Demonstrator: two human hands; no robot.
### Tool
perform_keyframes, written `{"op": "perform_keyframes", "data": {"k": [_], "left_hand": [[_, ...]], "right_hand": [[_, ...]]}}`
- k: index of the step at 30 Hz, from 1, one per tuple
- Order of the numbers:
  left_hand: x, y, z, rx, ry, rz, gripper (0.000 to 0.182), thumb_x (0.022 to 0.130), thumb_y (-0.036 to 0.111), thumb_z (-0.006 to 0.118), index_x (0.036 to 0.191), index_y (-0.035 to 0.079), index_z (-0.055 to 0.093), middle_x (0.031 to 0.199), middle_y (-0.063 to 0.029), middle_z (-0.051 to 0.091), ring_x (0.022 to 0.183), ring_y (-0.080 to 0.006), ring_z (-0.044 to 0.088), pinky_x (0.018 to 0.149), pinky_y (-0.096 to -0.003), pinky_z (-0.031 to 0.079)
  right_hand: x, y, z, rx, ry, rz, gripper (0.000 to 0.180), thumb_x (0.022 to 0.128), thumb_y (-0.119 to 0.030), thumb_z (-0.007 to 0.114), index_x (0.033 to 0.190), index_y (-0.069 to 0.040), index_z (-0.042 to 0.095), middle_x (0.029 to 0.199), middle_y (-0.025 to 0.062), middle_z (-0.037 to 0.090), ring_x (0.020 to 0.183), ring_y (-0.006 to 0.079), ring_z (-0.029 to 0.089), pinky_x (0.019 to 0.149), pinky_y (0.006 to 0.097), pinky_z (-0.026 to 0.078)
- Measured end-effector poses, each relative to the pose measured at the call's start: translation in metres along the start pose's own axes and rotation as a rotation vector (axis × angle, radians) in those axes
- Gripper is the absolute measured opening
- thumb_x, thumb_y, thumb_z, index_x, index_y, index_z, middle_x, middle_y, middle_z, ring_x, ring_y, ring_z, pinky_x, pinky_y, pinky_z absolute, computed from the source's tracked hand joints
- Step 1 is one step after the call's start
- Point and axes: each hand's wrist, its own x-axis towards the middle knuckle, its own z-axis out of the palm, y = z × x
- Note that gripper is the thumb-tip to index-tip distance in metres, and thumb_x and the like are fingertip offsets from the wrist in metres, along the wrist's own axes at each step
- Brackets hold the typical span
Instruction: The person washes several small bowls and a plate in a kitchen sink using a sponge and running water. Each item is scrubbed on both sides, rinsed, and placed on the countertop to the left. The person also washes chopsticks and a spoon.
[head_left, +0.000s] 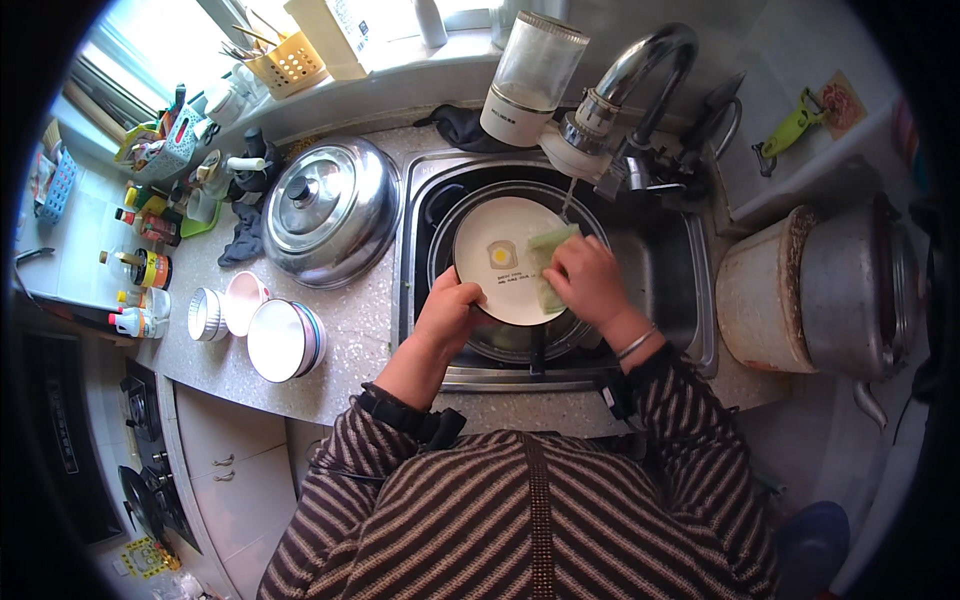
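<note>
A cream plate (480, 232) with a dark rim and a printed egg-on-toast picture is gripped at its lower left edge by my left hand (444, 319). My right hand (589, 277) presses a pale green cloth (550, 247) against the plate's right side. Both are held over a large round metal pan (441, 255) standing in the stainless steel sink (664, 281). Water (569, 196) runs from the filter on the chrome faucet (679, 45), just beyond the cloth. The plate hides most of the pan's inside.
Left of the sink, a domed metal lid (337, 210) lies on the speckled counter (360, 330). Nearer me stand stacked bowls (281, 341), a pink bowl (246, 300) and fluted white bowls (204, 315). Bottles (154, 225) line the left wall. Large pots (765, 292) stand on the right.
</note>
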Motion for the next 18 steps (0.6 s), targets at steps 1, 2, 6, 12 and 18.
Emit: {"op": "perform_keyframes", "data": {"k": [1, 2, 6, 12, 18], "left_hand": [[-0.001, 0.001, 0.001, 0.001, 0.004, -0.014, 0.045, 0.072, -0.007, 0.046, 0.116, 0.000, 0.054, 0.102, -0.0116, 0.063, 0.088, -0.0266, 0.065, 0.069, -0.0423, 0.061], [-0.003, 0.003, 0.000, 0.001, -0.008, -0.029, 0.045, 0.072, -0.007, 0.047, 0.116, 0.000, 0.054, 0.102, -0.0118, 0.063, 0.087, -0.0268, 0.065, 0.069, -0.0427, 0.061], [-0.004, 0.011, -0.001, 0.024, -0.053, -0.099, 0.045, 0.071, -0.007, 0.048, 0.116, 0.000, 0.055, 0.101, -0.0122, 0.063, 0.086, -0.0273, 0.066, 0.067, -0.0443, 0.061], [0.018, 0.025, -0.006, -0.040, -0.073, -0.142, 0.040, 0.078, -0.004, 0.054, 0.118, -0.002, 0.055, 0.108, -0.0151, 0.064, 0.095, -0.0300, 0.066, 0.081, -0.0472, 0.057], [0.022, 0.004, 0.016, -0.058, -0.024, 0.013, 0.044, 0.080, -0.003, 0.059, 0.124, 0.002, 0.052, 0.115, -0.0134, 0.062, 0.102, -0.0293, 0.064, 0.084, -0.0458, 0.056]], "right_hand": [[0.006, 0.007, 0.003, 0.006, 0.099, -0.010, 0.022, 0.075, -0.023, 0.074, 0.083, -0.010, 0.058, 0.085, 0.0086, 0.056, 0.092, 0.0310, 0.057, 0.077, 0.0435, 0.046], [0.013, 0.013, 0.005, 0.008, 0.182, 0.002, 0.025, 0.074, -0.022, 0.075, 0.087, -0.010, 0.058, 0.084, 0.0105, 0.056, 0.089, 0.0321, 0.057, 0.078, 0.0439, 0.047], [0.034, 0.035, 0.011, 0.155, 0.152, 0.170, 0.036, 0.080, -0.025, 0.071, 0.108, -0.006, 0.059, 0.095, 0.0148, 0.062, 0.090, 0.0347, 0.062, 0.081, 0.0420, 0.051], [0.027, 0.060, 0.029, 0.618, -0.177, 0.656, 0.043, 0.089, -0.037, 0.063, 0.100, 0.004, 0.066, 0.091, 0.0164, 0.070, 0.083, 0.0250, 0.067, 0.075, 0.0379, 0.051], [-0.002, 0.039, 0.059, 0.831, 0.176, 0.893, 0.038, 0.095, -0.032, 0.062, 0.101, 0.005, 0.066, 0.092, 0.0092, 0.069, 0.080, 0.0148, 0.064, 0.072, 0.0330, 0.050]]}}
